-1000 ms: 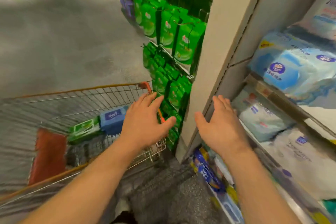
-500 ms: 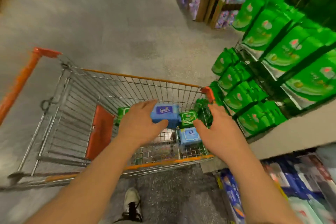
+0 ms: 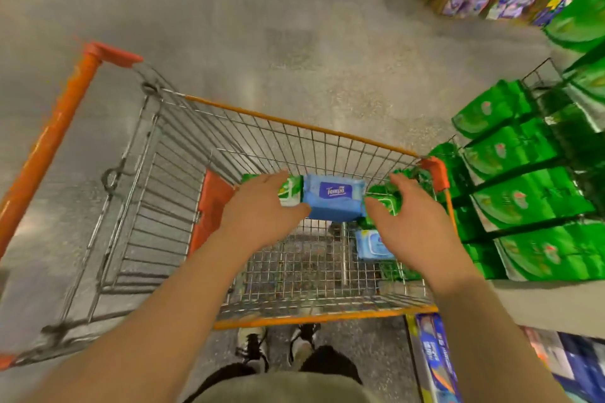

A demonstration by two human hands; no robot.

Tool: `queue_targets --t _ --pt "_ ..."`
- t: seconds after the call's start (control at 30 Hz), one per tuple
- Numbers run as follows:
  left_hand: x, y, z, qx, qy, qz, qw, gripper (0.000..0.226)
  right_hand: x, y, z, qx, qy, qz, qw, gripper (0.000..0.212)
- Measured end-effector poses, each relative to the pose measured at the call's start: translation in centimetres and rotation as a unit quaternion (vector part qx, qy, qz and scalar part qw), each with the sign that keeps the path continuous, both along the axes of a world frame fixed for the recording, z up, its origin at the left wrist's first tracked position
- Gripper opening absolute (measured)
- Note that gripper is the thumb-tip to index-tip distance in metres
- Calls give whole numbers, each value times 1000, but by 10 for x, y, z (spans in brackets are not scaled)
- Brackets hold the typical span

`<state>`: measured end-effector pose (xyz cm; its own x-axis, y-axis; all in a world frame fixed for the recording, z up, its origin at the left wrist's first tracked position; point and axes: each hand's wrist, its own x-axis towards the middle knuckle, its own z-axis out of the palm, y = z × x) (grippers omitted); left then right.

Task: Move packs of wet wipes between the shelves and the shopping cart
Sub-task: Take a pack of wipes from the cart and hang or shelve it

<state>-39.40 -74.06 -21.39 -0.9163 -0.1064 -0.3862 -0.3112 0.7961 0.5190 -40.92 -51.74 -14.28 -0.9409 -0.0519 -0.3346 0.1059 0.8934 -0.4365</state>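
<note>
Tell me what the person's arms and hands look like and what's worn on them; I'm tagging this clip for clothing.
Both forearms are bare as far as the picture shows: no sleeves in view. The left hand and right hand wear no gloves, and no watch, ring or bracelet shows on their backs or wrists.

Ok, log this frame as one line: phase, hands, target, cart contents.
phase: reach into cart | left hand: open, empty | right hand: open, empty | target: blue wipes pack, between hands | also inside: green packs, light-blue pack
</note>
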Motion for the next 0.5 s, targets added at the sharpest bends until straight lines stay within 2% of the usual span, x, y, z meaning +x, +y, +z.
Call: queue_targets --t 0.23,0.37,0.5 --pt "-46 28 -40 101 -42 83 991 70 -59 30 -52 7 -57 -17 998 70" --pt "-76 46 -80 173 -75 165 968 60 -89 47 -101 -27 -93 -59 994 66" --pt "-104 64 -127 199 -115 234 944 54 -113 60 -156 -61 -123 -92 986 65"
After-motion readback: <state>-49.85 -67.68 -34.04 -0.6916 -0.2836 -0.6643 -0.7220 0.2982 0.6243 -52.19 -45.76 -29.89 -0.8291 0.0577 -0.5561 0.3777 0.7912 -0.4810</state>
